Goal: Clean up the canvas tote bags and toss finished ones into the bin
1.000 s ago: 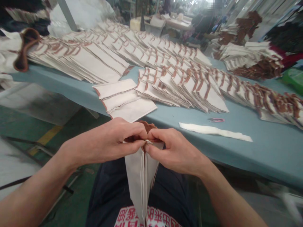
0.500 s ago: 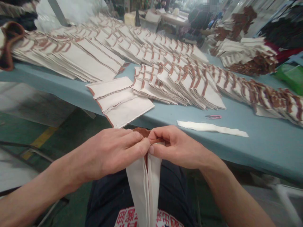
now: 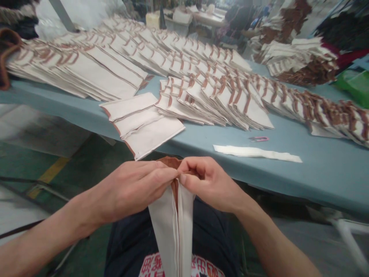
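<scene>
While the long cream cloth piece with a brown top edge hangs over the person's lap, near and central, both hands pinch its upper end. The left hand is closed on the left side of that edge, thumb and forefinger pressed together. The right hand is curled shut on the right side, its fingertips touching those of the left.

Judging by this hold, the work in hand is close fingertip work on the brown edge, at the seam running down the middle of the cloth. Carrying on would call for a small, firm pinch from both hands rather than any reach.

The fingers cover the exact spot being worked, so I cannot tell whether anything small is held there. The lower end of the cloth is cut off at the bottom of the view.

Beyond the hands stands the pale blue table. Three flat cream pieces lie at its near edge. Overlapping rows of cream-and-brown pieces stretch to the far side, where they blur. To the right lies a long white strip. Just beyond it is a small pink object, too small to identify.
</scene>
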